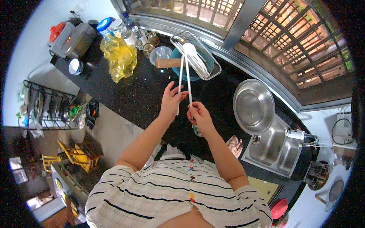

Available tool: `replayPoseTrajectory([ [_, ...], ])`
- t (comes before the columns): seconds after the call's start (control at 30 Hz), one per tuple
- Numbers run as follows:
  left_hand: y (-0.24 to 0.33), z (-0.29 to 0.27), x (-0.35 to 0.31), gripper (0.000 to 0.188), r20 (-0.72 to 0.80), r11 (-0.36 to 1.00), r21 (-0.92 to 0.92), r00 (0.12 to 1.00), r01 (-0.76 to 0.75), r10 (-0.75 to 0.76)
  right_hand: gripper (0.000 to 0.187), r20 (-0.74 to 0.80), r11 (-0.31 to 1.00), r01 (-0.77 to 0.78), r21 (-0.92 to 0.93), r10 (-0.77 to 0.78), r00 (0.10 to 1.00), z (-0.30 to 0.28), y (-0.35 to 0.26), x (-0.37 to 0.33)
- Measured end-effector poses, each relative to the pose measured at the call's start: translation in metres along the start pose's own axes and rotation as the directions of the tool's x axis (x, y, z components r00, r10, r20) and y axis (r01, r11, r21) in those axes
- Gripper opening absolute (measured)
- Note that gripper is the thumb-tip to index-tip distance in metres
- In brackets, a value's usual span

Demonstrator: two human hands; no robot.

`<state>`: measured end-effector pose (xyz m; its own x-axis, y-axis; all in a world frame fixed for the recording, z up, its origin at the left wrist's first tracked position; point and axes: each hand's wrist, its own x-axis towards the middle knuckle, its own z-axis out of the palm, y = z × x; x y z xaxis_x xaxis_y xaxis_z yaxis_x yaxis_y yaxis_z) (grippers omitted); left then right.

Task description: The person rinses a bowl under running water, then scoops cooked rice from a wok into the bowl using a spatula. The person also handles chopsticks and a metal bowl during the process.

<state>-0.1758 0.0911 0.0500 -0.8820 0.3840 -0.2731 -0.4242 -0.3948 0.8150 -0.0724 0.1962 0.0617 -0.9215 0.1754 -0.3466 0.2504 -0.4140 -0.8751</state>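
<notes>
While left hand and right hand grip white sticks, the latter hides one's lower end.

White sticks, yellow bag, cream black-striped shirt, black counter

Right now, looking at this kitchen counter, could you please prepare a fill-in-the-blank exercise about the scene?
The stick in the right hand is coloured ____.
From that hand, the steel sink is to the ____.
The crumpled plastic bag is ____.
Beyond the steel basin is a barred ____.

Missing words: white; right; yellow; window.
</notes>
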Motion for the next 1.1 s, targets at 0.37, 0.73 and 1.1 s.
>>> replayPoseTrajectory([
  [0.37,-0.009,-0.009,0.026,0.009,-0.035,0.973,-0.141,0.981,0.183,-0.190,0.017,0.169,0.819,0.086,-0.567,0.014,0.985,-0.006,-0.020,0.052],
  [0.73,0.004,-0.030,0.050,0.019,-0.102,0.983,-0.170,0.991,0.069,-0.087,0.010,0.184,-0.062,0.175,-0.983,-0.447,0.876,-0.097,-0.058,0.192],
  [1.1,0.010,-0.004,0.057,0.015,0.004,0.915,-0.380,0.990,0.134,-0.143,0.012,0.156,-0.085,0.132,-0.988,-0.520,0.840,-0.102,-0.049,0.198],
])
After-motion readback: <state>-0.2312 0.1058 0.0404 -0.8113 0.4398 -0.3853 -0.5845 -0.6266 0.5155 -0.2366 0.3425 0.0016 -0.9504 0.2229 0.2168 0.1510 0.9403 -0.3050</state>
